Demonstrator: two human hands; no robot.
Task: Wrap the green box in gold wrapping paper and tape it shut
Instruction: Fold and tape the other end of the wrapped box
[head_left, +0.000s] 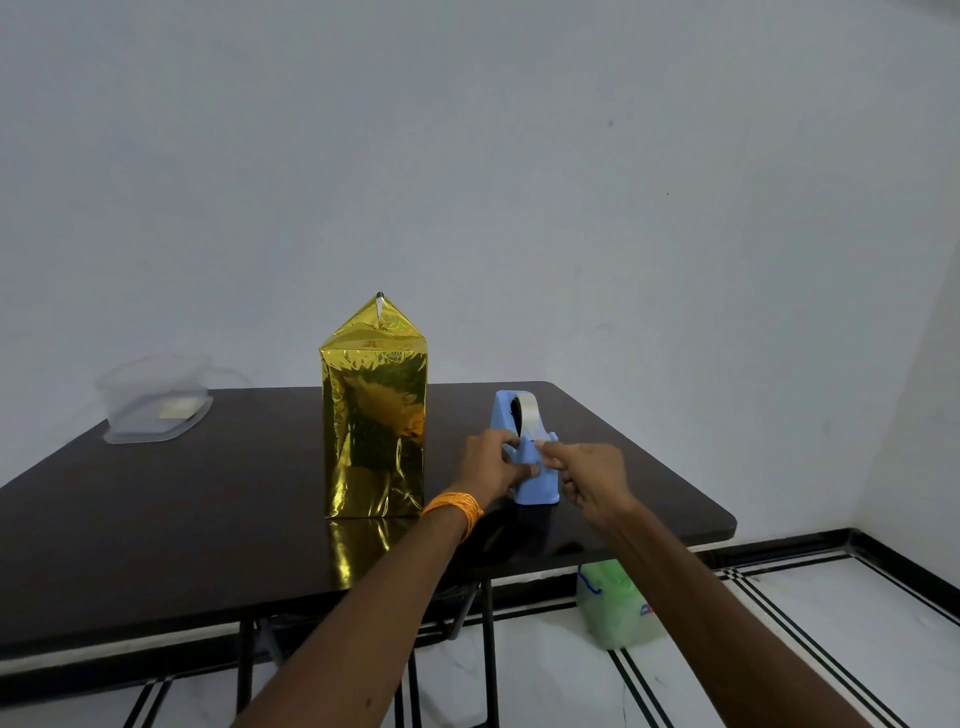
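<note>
Tall box wrapped in shiny gold foil paper (373, 415) stands upright mid dark brown table (156, 519). L hand (491, 465) fingers curl round light-blue plastic tape dispenser (540, 488) just right of box. R hand (587, 475) thumb & forefinger pinch at its cutter end; tape end too small to tell.

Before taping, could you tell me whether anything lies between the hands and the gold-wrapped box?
Nothing visible: the left hand and right hand are at the tape dispenser, and only bare table separates it from the box.
</note>
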